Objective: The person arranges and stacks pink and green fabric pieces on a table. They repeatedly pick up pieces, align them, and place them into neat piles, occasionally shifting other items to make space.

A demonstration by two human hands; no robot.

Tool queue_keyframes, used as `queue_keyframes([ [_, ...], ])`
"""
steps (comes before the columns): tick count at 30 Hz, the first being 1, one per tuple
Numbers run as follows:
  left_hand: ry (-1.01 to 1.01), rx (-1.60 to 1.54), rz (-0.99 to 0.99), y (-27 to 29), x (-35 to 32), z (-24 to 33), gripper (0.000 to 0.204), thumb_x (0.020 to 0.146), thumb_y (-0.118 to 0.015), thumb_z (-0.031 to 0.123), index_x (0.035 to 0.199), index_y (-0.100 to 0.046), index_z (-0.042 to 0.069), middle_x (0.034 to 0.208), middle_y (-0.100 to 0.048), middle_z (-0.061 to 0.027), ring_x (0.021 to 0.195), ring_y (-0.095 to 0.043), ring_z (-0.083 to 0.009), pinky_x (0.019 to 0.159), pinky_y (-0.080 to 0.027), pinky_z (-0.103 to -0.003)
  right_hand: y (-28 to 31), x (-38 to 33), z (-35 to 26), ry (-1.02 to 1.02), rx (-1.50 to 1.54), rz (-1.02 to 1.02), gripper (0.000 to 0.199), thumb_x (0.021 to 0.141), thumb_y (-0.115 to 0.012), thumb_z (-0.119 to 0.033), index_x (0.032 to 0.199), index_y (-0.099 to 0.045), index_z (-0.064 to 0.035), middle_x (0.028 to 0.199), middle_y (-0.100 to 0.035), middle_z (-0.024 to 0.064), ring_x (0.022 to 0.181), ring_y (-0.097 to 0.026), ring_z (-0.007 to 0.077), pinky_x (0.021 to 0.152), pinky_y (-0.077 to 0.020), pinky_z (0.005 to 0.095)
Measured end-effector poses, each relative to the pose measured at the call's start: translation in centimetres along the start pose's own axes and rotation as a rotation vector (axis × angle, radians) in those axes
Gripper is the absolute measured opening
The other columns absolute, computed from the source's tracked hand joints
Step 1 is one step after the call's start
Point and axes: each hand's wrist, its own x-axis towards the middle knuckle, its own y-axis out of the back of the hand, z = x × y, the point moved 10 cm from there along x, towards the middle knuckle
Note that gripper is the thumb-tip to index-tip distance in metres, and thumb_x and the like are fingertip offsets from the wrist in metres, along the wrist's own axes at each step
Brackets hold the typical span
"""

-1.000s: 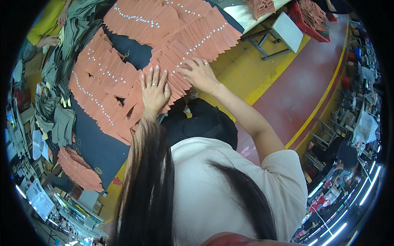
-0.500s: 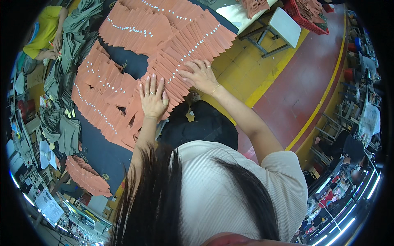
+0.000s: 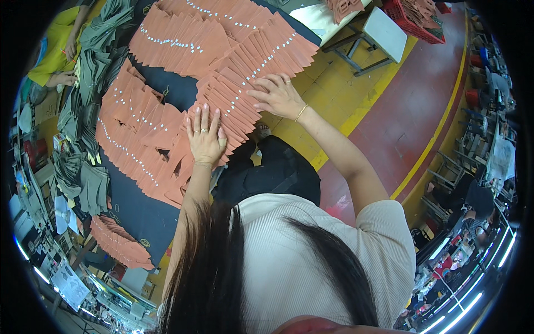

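Note:
Rows of overlapping salmon-coloured cut fabric pieces point(image 3: 245, 89), each with a small white sticker, fan out over a dark blue table point(image 3: 142, 214). My left hand point(image 3: 206, 142) lies flat on the near end of the long right-hand row, its fingers stretched out and holding nothing. At that row's right edge rests my right hand point(image 3: 281, 98), fingers apart and slightly bent, with the tips touching the pieces. Its thumb is mostly out of sight. Another fanned row point(image 3: 125, 139) spreads to the left, with some pieces lying unevenly.
Bundles of grey-green fabric point(image 3: 92, 172) line the table's left side, where another person's hand point(image 3: 65, 78) is at work. A small fanned stack point(image 3: 119, 245) lies at the lower left. A white-topped stool point(image 3: 385, 34) and a red crate point(image 3: 414, 25) stand at the upper right.
My right hand has shifted slightly right and up along the row's edge. My left hand stays on the pieces. At the far left, the other person's arms have moved.

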Motion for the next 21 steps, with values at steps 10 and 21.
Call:
queue_keyframes([
  [10,-0.009,-0.009,0.014,0.0,-0.2,0.0,0.056,0.087,-0.051,0.029,0.143,-0.049,0.022,0.157,-0.032,-0.0077,0.147,-0.023,-0.028,0.12,-0.011,-0.051,0.8,-0.1,2.2,-0.131,0.011,-0.013,0.039,0.087,-0.064,-0.044,0.125,-0.063,-0.0327,0.133,-0.049,-0.0022,0.123,-0.041,0.0243,0.103,-0.0301,0.0443],
  [21,0.006,-0.003,0.006,0.1,0.0,-0.1,0.052,0.087,-0.053,0.031,0.139,-0.054,0.024,0.155,-0.035,-0.0075,0.146,-0.026,-0.0276,0.12,-0.012,-0.053,0.8,0.1,2.4,-0.192,-0.005,0.038,0.035,0.086,-0.067,-0.04,0.121,-0.064,-0.035,0.129,-0.05,-0.0025,0.123,-0.041,0.0244,0.102,-0.0296,0.0458],
])
